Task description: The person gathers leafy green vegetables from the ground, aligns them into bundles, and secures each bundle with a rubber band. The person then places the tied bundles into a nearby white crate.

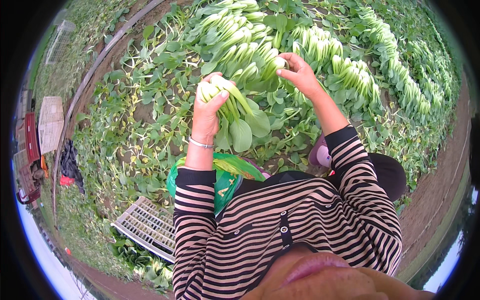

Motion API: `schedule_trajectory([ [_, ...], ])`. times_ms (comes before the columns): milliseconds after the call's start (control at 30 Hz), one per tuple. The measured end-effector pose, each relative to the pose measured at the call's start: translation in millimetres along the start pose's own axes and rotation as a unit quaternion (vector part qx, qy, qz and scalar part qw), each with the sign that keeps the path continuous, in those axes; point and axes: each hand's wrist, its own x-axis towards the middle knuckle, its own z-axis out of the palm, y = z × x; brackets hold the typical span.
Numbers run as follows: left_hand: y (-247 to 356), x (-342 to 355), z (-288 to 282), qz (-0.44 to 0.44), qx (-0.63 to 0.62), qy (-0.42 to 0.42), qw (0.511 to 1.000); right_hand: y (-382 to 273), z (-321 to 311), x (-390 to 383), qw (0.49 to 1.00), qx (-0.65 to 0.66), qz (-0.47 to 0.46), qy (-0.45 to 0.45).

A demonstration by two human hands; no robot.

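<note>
My left hand (205,112) is closed around a few heads of bok choy (241,131), their pale stem bases up by the fingers and their green leaves hanging down to the right. To the right, my right hand (303,79) has its thumb and fingers round the pale base of another bok choy head (278,64) at the near end of a heap. That heap of bok choy (232,35) lies on the ground ahead, bases turned toward the upper right. Shorter rows of bok choy (320,47) lie right of it.
Long rows of bok choy (387,50) stretch along the right. Loose leaves (145,125) litter the soil at left. A green plastic bag (225,190) is by my lap, a white slatted crate (147,222) at lower left. A hose (82,95) and more crates (51,122) lie far left.
</note>
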Motion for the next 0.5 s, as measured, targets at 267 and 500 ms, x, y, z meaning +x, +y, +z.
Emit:
schedule_trajectory([
  [267,-11.7,-11.4,27.0,-0.019,0.007,-0.040,0.999,-40.4,81.1,-46.7,0.993,0.059,-0.075,-0.073],
  [500,-6.5,-19.6,28.3,-0.020,-0.012,-0.020,1.000,-55.1,102.1,-54.0,0.975,-0.164,-0.151,-0.007],
])
